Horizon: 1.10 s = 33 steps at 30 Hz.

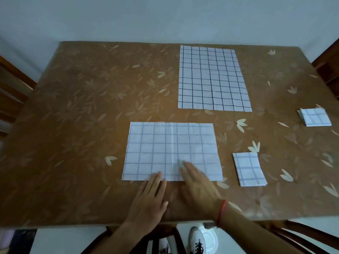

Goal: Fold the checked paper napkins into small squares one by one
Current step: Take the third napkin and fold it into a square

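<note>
Both hands are bare. The left hand (pixel 148 202) shows a short, plain nail on its thumb. The right hand (pixel 198 187) is blurred, so finer detail is lost there. And here's the one splash of colour: a thin red cord bracelet (pixel 221 210) round the right wrist, string-like and narrow. The left forearm (pixel 113 241) and right forearm (pixel 256 230) are uncovered all the way to the near edge of the picture. Down below, a white trainer (pixel 197 239) has a rounded toe and dark laces criss-crossed over the top. To its left there's a second white trainer (pixel 163 246), mostly hidden, with just a white patch and a bit of dark lace showing.
</note>
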Motion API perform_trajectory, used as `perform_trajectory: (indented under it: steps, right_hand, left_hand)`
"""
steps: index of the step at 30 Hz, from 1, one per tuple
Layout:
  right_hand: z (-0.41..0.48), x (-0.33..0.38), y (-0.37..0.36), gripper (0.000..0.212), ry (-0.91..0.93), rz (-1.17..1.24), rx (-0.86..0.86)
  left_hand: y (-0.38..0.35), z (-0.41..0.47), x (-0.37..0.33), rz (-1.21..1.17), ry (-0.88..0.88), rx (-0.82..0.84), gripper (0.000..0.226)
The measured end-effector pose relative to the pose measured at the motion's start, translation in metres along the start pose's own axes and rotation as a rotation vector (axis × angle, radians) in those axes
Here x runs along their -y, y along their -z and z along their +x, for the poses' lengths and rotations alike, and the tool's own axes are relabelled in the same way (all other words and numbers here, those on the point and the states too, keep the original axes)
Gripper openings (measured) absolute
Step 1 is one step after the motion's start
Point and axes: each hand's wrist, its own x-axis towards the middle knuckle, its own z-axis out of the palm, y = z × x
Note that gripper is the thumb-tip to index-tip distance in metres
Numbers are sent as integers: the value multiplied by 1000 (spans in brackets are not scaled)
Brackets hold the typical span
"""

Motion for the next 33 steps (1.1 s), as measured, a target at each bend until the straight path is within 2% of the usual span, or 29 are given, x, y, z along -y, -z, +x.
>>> perform_trajectory:
  steps: [2, 4, 9, 17, 25, 28, 33]
  right_hand:
    - [-12, 22, -20, 68, 130, -77, 99]
    - [-17, 34, -34, 64, 142, -86, 134]
    - [-13, 36, -41, 65, 64, -111, 214]
    - [-36, 6, -34, 70, -69, -98, 250]
    - [-62, -34, -13, 81, -219, -104, 266]
    - [-69, -44, -10, 99, -282, -96, 266]
    - [-67, -45, -7, 107, -307, -69, 275]
  left_hand:
    - [-3, -1, -1, -11, 27, 18, 63]
    - [-6, -3, 1, -14, 35, 23, 62]
    - [-5, -8, 4, 10, 78, 20, 62]
    - [1, -23, 23, 33, 269, 10, 66]
    - [10, -29, 33, 53, 427, 28, 85]
    - [14, -28, 30, 68, 438, 7, 74]
    - [17, -26, 29, 39, 457, 56, 68]
